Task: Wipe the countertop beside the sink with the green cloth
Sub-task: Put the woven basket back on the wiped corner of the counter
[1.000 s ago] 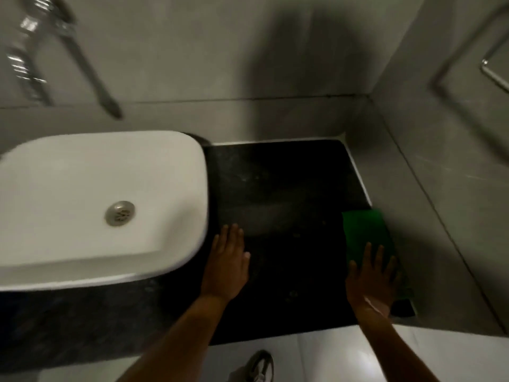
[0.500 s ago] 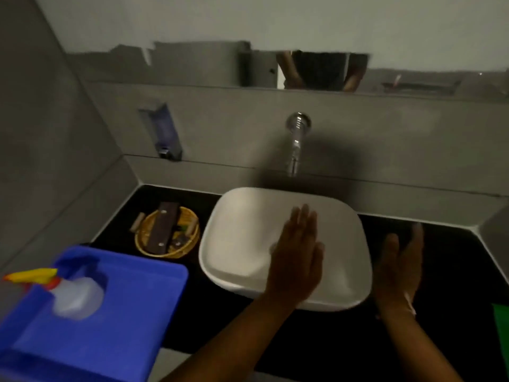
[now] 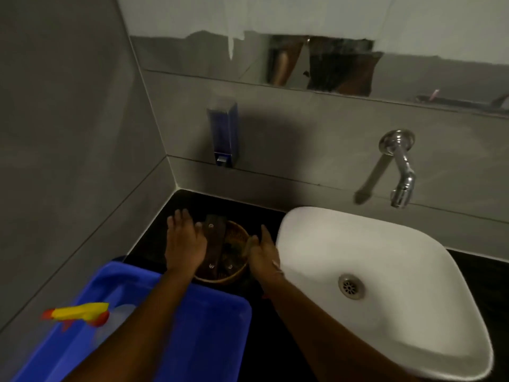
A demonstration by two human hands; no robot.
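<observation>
The green cloth is not in view. The black countertop (image 3: 187,205) shows to the left of the white sink (image 3: 385,271). A round wicker basket (image 3: 220,279) with a dark flat bar (image 3: 216,244) in it stands on that stretch of counter. My left hand (image 3: 184,244) lies palm down over the basket's left rim, fingers spread and straight. My right hand (image 3: 261,252) is edge-on at the basket's right rim, between basket and sink, with its thumb hooked over the rim.
A blue plastic tub (image 3: 209,326) with a spray bottle (image 3: 80,312) in it sits at the front left, touching the basket's near side. A soap dispenser (image 3: 223,133) and a chrome tap (image 3: 399,166) hang on the grey back wall. A grey side wall closes the left.
The view swung from the counter right of the sink, where the green cloth lay, to the left side. Both hands moved left across the sink to the wicker basket.
</observation>
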